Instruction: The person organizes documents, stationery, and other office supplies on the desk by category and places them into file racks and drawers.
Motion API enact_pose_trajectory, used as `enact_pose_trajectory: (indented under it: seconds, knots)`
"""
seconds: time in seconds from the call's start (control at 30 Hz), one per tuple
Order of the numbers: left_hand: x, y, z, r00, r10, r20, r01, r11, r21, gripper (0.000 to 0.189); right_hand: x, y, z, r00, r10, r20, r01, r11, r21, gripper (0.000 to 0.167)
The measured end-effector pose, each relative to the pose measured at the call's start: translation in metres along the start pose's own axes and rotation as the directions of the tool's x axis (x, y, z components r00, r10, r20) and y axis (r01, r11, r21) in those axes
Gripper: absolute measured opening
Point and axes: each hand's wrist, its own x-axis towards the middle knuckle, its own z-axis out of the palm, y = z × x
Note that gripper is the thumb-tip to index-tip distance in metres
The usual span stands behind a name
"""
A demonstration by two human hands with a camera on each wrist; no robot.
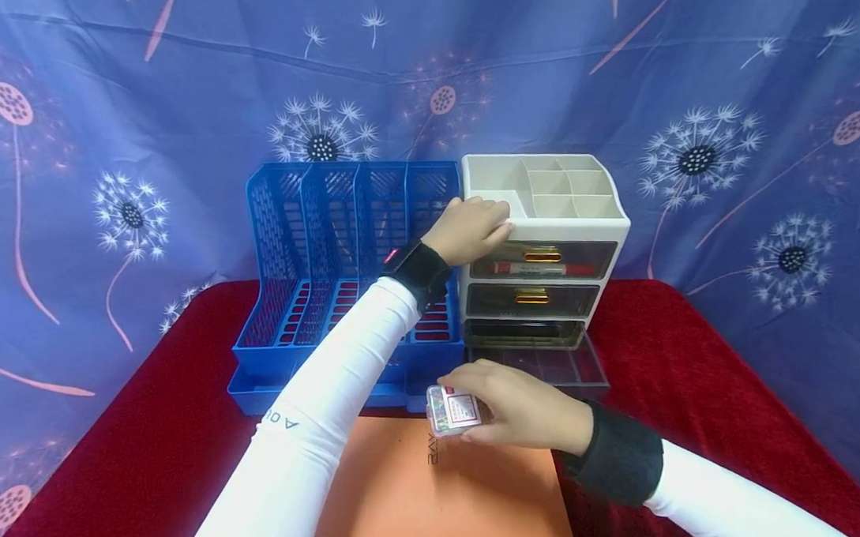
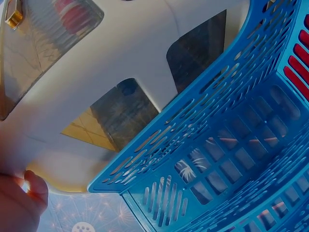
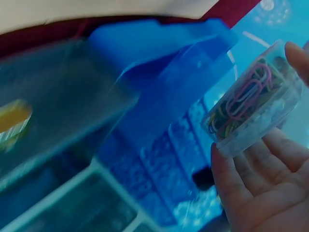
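Note:
In the head view my left hand (image 1: 469,229) grips the front top edge of a white desk organizer (image 1: 549,230), its fingers bent over the rim. The left wrist view catches only part of that hand (image 2: 21,203) beside the organizer's side wall (image 2: 140,43). My right hand (image 1: 523,403) holds a small clear box of paper clips (image 1: 452,410) between thumb and fingers. Coloured clips show through the box (image 3: 253,96) in the right wrist view. The organizer's clear bottom drawer (image 1: 590,366) is pulled out, just behind the right hand. Its two upper drawers are closed.
A blue file rack (image 1: 279,234) with several slots stands against the organizer's left side. A red marker (image 1: 544,269) lies in the top drawer. An orange mat (image 1: 445,497) lies in front on the red cloth (image 1: 144,436). A patterned curtain (image 1: 203,95) hangs behind.

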Motion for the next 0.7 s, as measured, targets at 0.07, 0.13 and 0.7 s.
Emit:
enact_pose_trajectory:
  seconds: [0.07,0.13,0.7]
  knots:
    - [0.0,0.0,-0.001,1.0,0.0,0.0,0.0,1.0,0.001,0.026,-0.004,0.006,-0.006,0.999,0.02,-0.029,-0.021,1.0,-0.014,0.056]
    - [0.0,0.0,-0.001,1.0,-0.002,-0.001,0.002,1.0,0.009,0.026,-0.007,0.012,-0.01,0.997,0.034,-0.062,-0.036,0.999,-0.035,0.057]
    - [0.001,-0.001,0.001,1.0,-0.012,0.004,0.012,1.0,0.005,0.026,-0.025,0.065,-0.042,0.963,0.177,-0.204,-0.192,0.98,-0.057,0.06]
